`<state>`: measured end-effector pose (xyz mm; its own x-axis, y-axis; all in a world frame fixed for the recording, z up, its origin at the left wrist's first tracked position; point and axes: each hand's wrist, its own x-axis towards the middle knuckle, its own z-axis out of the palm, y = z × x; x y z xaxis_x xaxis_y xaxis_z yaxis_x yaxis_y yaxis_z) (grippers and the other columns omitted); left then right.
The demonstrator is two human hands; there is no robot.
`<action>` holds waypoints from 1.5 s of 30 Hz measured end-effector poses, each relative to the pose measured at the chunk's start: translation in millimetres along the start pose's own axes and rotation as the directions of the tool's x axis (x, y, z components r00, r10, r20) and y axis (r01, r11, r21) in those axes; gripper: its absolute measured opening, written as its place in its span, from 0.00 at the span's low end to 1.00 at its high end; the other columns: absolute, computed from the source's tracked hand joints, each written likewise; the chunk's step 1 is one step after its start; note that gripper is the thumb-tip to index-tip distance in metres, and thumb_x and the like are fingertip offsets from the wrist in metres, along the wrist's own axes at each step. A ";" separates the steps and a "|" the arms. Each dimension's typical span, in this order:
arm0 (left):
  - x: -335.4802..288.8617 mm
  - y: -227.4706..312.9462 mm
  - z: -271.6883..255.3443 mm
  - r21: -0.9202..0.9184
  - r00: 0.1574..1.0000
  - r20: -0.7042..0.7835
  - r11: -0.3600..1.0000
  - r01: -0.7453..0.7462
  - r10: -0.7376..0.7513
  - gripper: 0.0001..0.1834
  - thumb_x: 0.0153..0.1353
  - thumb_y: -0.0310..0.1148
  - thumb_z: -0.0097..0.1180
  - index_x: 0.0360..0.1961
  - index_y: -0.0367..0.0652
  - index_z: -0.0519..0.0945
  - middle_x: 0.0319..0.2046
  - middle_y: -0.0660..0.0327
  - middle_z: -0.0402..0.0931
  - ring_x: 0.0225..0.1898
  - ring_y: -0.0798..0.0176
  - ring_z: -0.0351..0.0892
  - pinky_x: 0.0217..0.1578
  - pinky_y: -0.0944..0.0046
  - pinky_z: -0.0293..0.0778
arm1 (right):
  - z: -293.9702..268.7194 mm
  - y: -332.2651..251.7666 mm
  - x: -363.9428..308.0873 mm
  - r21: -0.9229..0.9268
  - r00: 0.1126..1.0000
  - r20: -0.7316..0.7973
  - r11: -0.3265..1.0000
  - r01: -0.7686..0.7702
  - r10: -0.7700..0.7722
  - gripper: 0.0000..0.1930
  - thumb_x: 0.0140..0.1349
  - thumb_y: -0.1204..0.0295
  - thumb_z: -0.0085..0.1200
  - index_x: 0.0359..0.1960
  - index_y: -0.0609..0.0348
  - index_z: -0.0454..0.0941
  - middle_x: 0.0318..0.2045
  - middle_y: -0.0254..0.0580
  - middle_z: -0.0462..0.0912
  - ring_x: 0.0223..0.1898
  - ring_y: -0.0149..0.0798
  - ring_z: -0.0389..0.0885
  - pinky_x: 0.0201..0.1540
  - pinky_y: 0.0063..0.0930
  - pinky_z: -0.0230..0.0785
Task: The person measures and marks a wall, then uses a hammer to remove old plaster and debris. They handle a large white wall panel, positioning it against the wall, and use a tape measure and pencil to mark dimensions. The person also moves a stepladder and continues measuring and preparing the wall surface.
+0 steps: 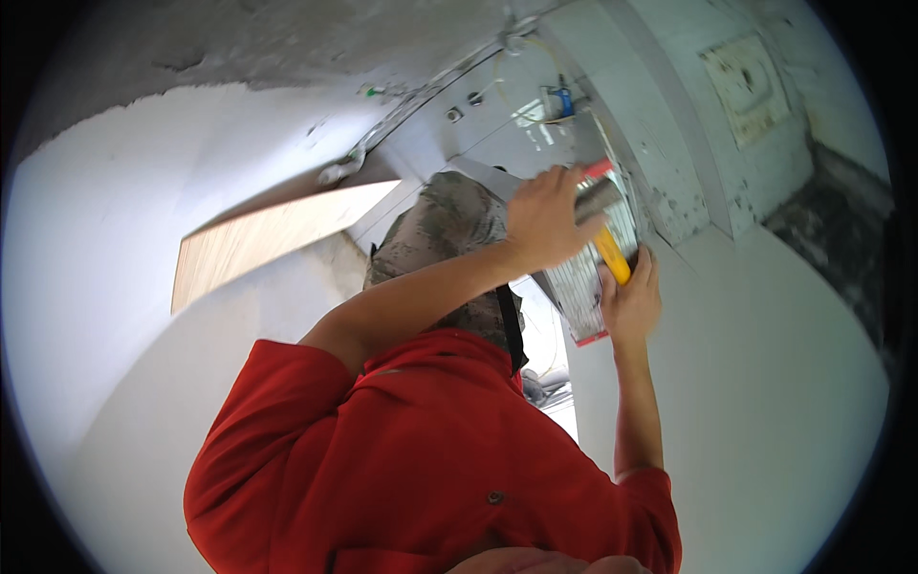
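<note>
My left hand (547, 218) reaches across from the left, closed at the grey upper part of a yellow-handled tool (613, 255). That grey part is blurred, so the kind of tool cannot be told. The yellow handle slants down to the right, its end beside my right hand (633, 298). My right hand is closed on the right edge of a long silvery, streaked plate (581, 304) with red ends. Both hands are close together over this plate, and the tool lies across its front. The left hand covers part of the plate's middle and upper end.
A pale wooden board (277, 237) slopes at the left against white surfaces. Beyond the plate sits a small blue object (564, 102) with a thin cable nearby. A stained pale rectangular panel (751, 88) is at the upper right. Camouflage-patterned cloth (435, 230) shows beside my left forearm.
</note>
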<state>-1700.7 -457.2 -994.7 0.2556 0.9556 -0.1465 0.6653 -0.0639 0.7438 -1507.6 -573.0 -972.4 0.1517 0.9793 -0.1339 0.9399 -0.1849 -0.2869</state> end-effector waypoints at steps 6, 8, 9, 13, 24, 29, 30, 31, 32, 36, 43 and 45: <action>-5.9 0.5 4.7 0.045 0.999 0.027 0.999 -0.024 0.023 0.33 0.67 0.50 0.61 0.67 0.42 0.74 0.56 0.51 0.80 0.58 0.44 0.79 0.58 0.48 0.73 | 8.0 -6.6 -21.2 -0.049 0.943 -0.321 0.996 0.074 -0.086 0.20 0.58 0.61 0.71 0.46 0.58 0.81 0.48 0.47 0.79 0.49 0.52 0.78 0.51 0.45 0.71; -6.5 -9.3 10.5 0.054 1.000 0.028 0.998 -0.013 0.012 0.28 0.75 0.51 0.47 0.68 0.47 0.74 0.60 0.50 0.79 0.61 0.44 0.78 0.60 0.47 0.71 | 15.7 -10.8 -26.4 -0.077 0.950 -0.306 0.996 0.042 -0.064 0.18 0.58 0.60 0.70 0.43 0.57 0.78 0.42 0.45 0.78 0.45 0.49 0.77 0.49 0.45 0.68; -4.4 -8.6 10.6 0.024 0.999 0.034 1.000 -0.010 0.009 0.27 0.77 0.51 0.44 0.65 0.45 0.75 0.56 0.50 0.80 0.57 0.41 0.79 0.58 0.45 0.72 | 16.1 -12.3 -30.1 -0.075 0.951 -0.305 0.997 0.022 -0.044 0.18 0.58 0.59 0.69 0.41 0.56 0.77 0.39 0.44 0.78 0.43 0.48 0.76 0.47 0.44 0.67; -4.1 -32.4 20.0 0.120 0.993 -0.018 0.987 -0.110 0.113 0.31 0.81 0.51 0.27 0.72 0.44 0.71 0.63 0.47 0.78 0.63 0.40 0.76 0.64 0.45 0.68 | -4.9 -17.1 -71.2 -0.045 0.937 -0.328 0.989 -0.142 0.120 0.18 0.65 0.55 0.64 0.41 0.57 0.76 0.36 0.46 0.80 0.40 0.51 0.80 0.43 0.44 0.71; 5.4 -59.9 50.2 0.613 0.538 -0.074 0.464 -0.639 0.840 0.33 0.72 0.53 0.51 0.71 0.45 0.73 0.69 0.49 0.73 0.70 0.43 0.70 0.68 0.44 0.66 | 180.6 49.4 -354.9 0.812 0.174 -0.135 0.209 -0.544 0.975 0.17 0.74 0.59 0.50 0.41 0.64 0.74 0.24 0.40 0.78 0.22 0.35 0.77 0.25 0.37 0.72; -23.9 -38.5 28.8 0.568 0.666 0.030 0.536 -0.625 0.745 0.31 0.72 0.56 0.49 0.67 0.48 0.79 0.63 0.48 0.80 0.66 0.47 0.76 0.67 0.54 0.69 | 442.4 44.0 -415.2 0.859 0.248 0.497 -0.431 -0.278 0.832 0.07 0.67 0.70 0.54 0.37 0.62 0.77 0.23 0.41 0.76 0.20 0.36 0.74 0.21 0.33 0.69; -35.4 -41.1 30.3 0.547 0.703 0.076 0.560 -0.622 0.707 0.32 0.72 0.57 0.48 0.67 0.48 0.79 0.62 0.48 0.80 0.66 0.47 0.76 0.67 0.55 0.69 | 491.4 26.9 -417.4 0.802 0.291 0.598 -0.562 -0.204 0.747 0.05 0.68 0.73 0.53 0.38 0.63 0.77 0.24 0.43 0.77 0.20 0.37 0.74 0.21 0.33 0.69; -45.6 -46.0 28.5 0.480 0.713 0.129 0.585 -0.653 0.689 0.33 0.71 0.57 0.49 0.68 0.49 0.78 0.66 0.49 0.76 0.69 0.46 0.71 0.68 0.52 0.67 | 547.8 13.2 -426.0 0.719 0.357 0.679 -0.679 -0.147 0.642 0.05 0.68 0.74 0.54 0.39 0.64 0.77 0.25 0.44 0.77 0.20 0.39 0.75 0.20 0.32 0.69; -44.5 -51.0 18.5 0.427 0.723 0.164 0.613 -0.665 0.671 0.33 0.71 0.58 0.49 0.70 0.50 0.77 0.70 0.49 0.72 0.73 0.46 0.66 0.70 0.49 0.65 | 579.1 -13.4 -414.1 0.660 0.333 0.744 -0.714 -0.235 0.579 0.06 0.71 0.75 0.48 0.44 0.65 0.75 0.26 0.44 0.78 0.22 0.38 0.75 0.20 0.32 0.69; 47.7 -69.0 19.4 0.247 0.659 0.074 0.626 -0.740 0.749 0.32 0.66 0.62 0.61 0.49 0.40 0.81 0.39 0.43 0.84 0.34 0.51 0.85 0.37 0.47 0.80 | 741.6 -85.3 -387.0 0.381 0.242 0.924 -0.752 -0.538 0.295 0.10 0.68 0.67 0.60 0.39 0.65 0.81 0.26 0.46 0.82 0.22 0.42 0.79 0.20 0.38 0.70; 105.4 -73.6 -34.7 0.572 0.572 0.168 0.393 -0.720 0.803 0.32 0.70 0.59 0.55 0.56 0.39 0.78 0.47 0.44 0.82 0.43 0.51 0.83 0.45 0.50 0.77 | 913.1 -125.0 -325.8 0.382 0.365 0.776 0.077 -0.921 0.513 0.19 0.67 0.68 0.52 0.55 0.61 0.85 0.59 0.51 0.86 0.61 0.51 0.84 0.59 0.43 0.78; 107.6 -66.7 -37.6 0.640 0.563 0.183 0.337 -0.690 0.806 0.32 0.72 0.58 0.53 0.58 0.38 0.77 0.50 0.44 0.81 0.45 0.51 0.83 0.47 0.51 0.76 | 914.7 -106.7 -316.3 0.342 0.355 0.787 0.122 -0.932 0.504 0.18 0.73 0.68 0.47 0.58 0.59 0.81 0.56 0.50 0.86 0.59 0.50 0.85 0.58 0.43 0.79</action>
<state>-1744.0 -339.3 -1035.6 0.8082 0.4344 0.3976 0.4972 -0.8651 -0.0656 -1935.6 -938.3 -1767.0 0.2865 0.1900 -0.9390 -0.1315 -0.9631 -0.2350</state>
